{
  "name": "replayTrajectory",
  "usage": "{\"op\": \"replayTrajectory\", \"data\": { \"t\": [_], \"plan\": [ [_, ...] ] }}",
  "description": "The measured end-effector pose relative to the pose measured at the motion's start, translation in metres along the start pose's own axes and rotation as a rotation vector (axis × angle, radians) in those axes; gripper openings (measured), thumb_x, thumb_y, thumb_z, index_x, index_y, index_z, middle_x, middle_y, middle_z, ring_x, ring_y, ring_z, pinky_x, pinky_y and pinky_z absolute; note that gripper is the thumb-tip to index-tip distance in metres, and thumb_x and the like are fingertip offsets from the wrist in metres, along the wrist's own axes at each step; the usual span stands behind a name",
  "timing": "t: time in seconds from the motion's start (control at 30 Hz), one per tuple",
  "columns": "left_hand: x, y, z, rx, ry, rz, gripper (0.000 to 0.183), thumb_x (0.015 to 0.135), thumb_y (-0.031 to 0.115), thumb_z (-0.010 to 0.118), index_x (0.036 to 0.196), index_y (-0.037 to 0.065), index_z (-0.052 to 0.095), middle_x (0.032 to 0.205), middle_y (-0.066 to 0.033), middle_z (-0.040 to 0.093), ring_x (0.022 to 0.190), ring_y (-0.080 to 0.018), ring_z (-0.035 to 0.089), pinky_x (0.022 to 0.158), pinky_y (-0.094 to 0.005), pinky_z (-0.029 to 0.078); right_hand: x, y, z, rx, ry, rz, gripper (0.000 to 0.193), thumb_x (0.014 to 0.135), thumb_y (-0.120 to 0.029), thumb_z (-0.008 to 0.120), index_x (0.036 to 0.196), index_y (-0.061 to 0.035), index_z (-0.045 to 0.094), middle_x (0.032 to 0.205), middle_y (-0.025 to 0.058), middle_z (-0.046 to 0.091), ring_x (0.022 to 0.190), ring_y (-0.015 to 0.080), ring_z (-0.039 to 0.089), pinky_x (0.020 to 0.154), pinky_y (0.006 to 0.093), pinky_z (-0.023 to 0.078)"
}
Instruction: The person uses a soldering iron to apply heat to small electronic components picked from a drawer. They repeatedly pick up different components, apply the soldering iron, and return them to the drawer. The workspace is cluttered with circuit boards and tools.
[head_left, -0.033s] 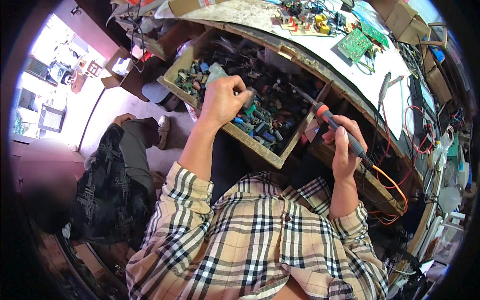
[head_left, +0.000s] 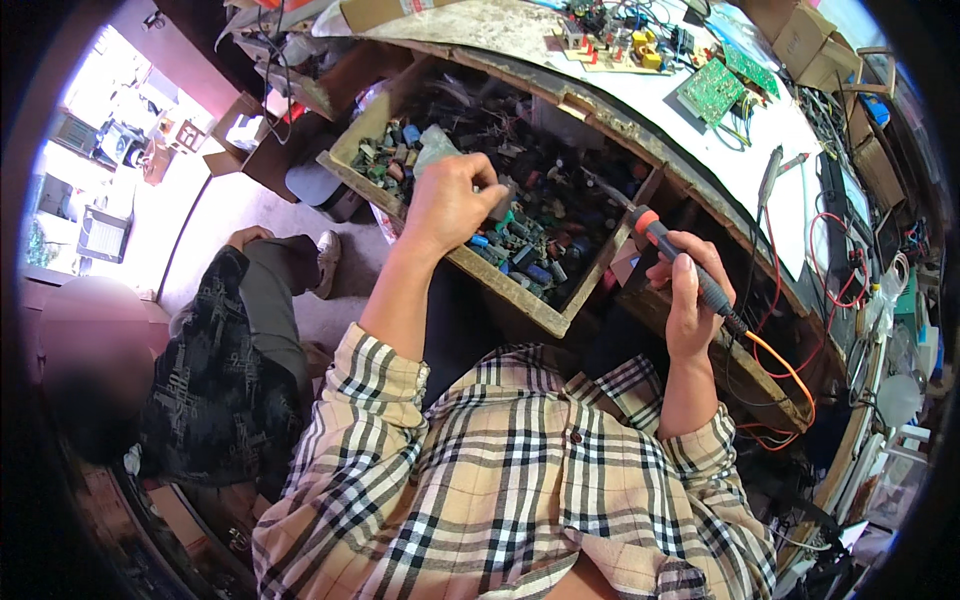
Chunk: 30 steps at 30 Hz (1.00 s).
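Note:
An open wooden drawer (head_left: 505, 289) full of loose electronic components (head_left: 535, 262) juts out from under the bench in front of me. Over its near left side, my left hand (head_left: 446, 203) is closed, thumb and forefinger pinching a small dark grey piece (head_left: 505, 206) whose kind I cannot make out. A crumpled clear plastic bag (head_left: 432, 146) lies in the drawer just beyond that hand. My right hand (head_left: 693, 290) grips a soldering iron (head_left: 655, 232) with a dark handle, a red-orange collar and an orange cord. Its metal shaft reaches left over the drawer's right part.
On the bench above the drawer lie green circuit boards (head_left: 711, 92) and other small parts. Test probes (head_left: 769, 178) with red and black leads rest at the right. A seated person (head_left: 225, 370) in dark clothes is at my left. Cardboard boxes (head_left: 806, 47) stand at the far right.
The small piece in my left fingers has tilted slightly and looks darker. My right hand and the soldering iron keep their place.

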<state>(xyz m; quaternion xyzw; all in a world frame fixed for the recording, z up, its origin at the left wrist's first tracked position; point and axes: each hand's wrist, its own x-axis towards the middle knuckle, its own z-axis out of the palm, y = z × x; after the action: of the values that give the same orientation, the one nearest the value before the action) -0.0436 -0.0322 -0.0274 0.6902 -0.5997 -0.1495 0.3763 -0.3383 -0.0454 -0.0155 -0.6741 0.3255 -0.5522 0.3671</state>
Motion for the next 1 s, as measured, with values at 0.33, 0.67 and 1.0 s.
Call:
{"op": "replayTrajectory", "data": {
  "t": [0.33, 0.67, 1.0],
  "plan": [
    [-0.003, 0.000, 0.001, 0.071, -0.096, 0.097, 0.029, 0.075, 0.022, 0.077, 0.099, 0.007, 0.071, 0.094, -0.0138, 0.070, 0.091, -0.0312, 0.066, 0.082, -0.0400, 0.051, 0.000, 0.000, 0.000, 0.001, 0.017, 0.055, 0.023, 0.097, -0.011, 0.055, 0.111, 0.0014, 0.067, 0.088, 0.0066, 0.061, 0.068, 0.0104, 0.063, 0.060, 0.0229, 0.051],
    [-0.006, 0.005, -0.005, -0.167, -0.113, 0.010, 0.020, 0.083, 0.023, 0.075, 0.086, 0.003, 0.071, 0.079, -0.0137, 0.068, 0.071, -0.0261, 0.064, 0.067, -0.0351, 0.049, 0.000, 0.004, -0.004, -0.002, -0.006, 0.058, 0.024, 0.097, -0.015, 0.055, 0.112, -0.0001, 0.068, 0.088, 0.0072, 0.062, 0.070, 0.0121, 0.066, 0.062, 0.0258, 0.054],
    [-0.007, 0.000, 0.001, -0.084, 0.059, 0.050, 0.034, 0.084, 0.021, 0.074, 0.064, -0.001, 0.057, 0.058, -0.0161, 0.054, 0.052, -0.0293, 0.052, 0.053, -0.0392, 0.041, -0.001, 0.003, -0.006, 0.018, 0.003, 0.088, 0.025, 0.097, -0.014, 0.055, 0.112, 0.0021, 0.067, 0.090, 0.0100, 0.062, 0.068, 0.0138, 0.065, 0.061, 0.0261, 0.053]
  ]
}}
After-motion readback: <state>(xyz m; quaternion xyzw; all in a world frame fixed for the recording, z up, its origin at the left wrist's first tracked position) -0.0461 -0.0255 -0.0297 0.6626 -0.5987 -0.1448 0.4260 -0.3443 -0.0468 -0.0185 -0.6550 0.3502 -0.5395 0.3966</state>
